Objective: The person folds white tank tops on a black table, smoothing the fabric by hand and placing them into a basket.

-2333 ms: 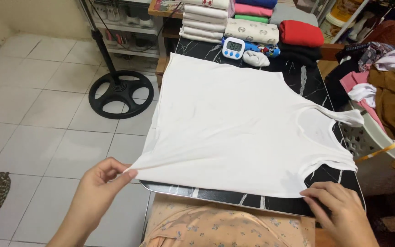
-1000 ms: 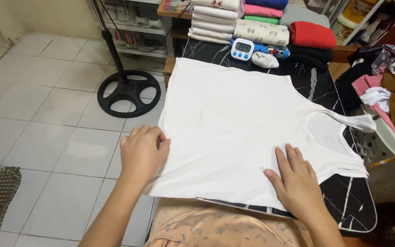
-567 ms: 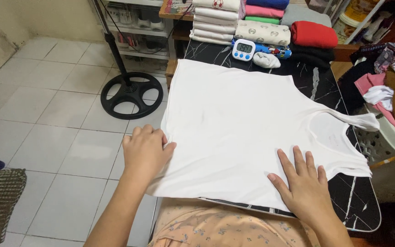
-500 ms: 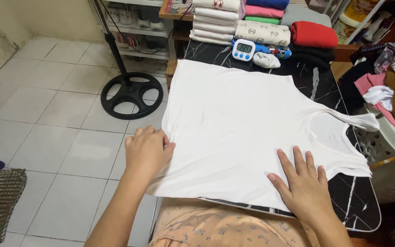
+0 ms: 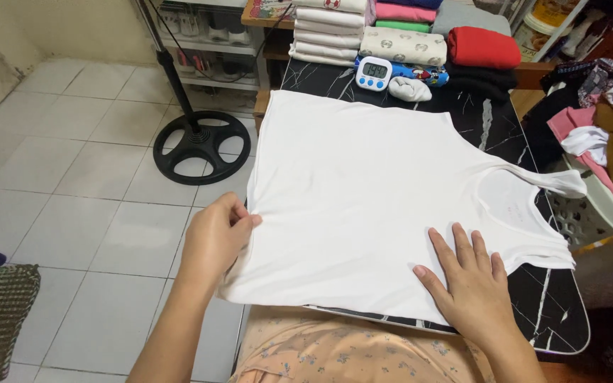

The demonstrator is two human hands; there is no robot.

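Observation:
A white sleeveless top [image 5: 363, 191] lies spread flat on a black marble-patterned table [image 5: 540, 312], its neck and armholes to the right and its hem hanging over the left edge. My left hand [image 5: 216, 237] pinches the hem at the left side of the top, fingers closed on the cloth. My right hand [image 5: 466, 280] lies flat, fingers spread, pressing the top down near its lower right part, close to the near armhole.
Stacks of folded clothes [image 5: 406, 32] line the table's far edge, with a small white and blue digital timer [image 5: 373, 73] and a rolled white sock [image 5: 409, 89] before them. A black round stand base [image 5: 201, 145] sits on the tiled floor left. Loose garments [image 5: 604, 120] pile at right.
My left hand went from lying on the hem to pinching it and drawing it slightly left. My right hand stays flat in about the same place.

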